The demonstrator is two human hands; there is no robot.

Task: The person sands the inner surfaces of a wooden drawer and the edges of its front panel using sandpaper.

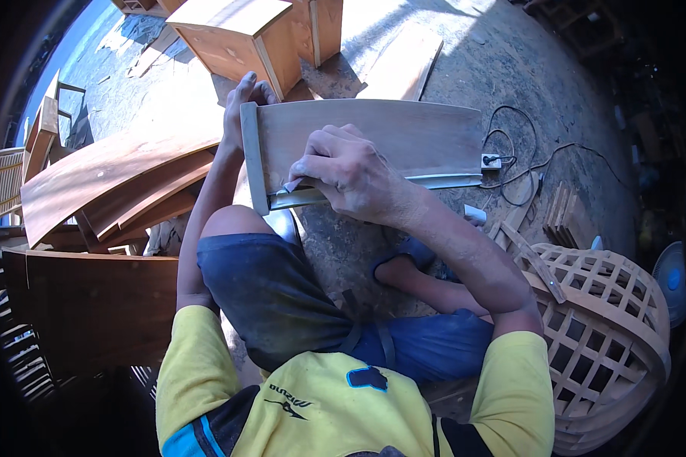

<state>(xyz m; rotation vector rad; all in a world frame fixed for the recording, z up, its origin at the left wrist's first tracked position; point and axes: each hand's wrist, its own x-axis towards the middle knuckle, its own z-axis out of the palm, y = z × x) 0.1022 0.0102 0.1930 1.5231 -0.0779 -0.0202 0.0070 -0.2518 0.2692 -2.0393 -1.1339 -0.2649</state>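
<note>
A wooden drawer-like panel with a pale end rail stands on edge in front of my knees. My left hand grips its far left corner from behind, fingers curled over the top. My right hand presses on the panel's lower near edge, pinching a small grey piece, perhaps sandpaper, against the wood. I sit on the ground in blue shorts and a yellow shirt.
Curved wooden boards are stacked at left. Small wooden cabinets stand ahead. A lattice chair back lies at right. A black cable with a socket runs across the dusty ground; a fan sits far right.
</note>
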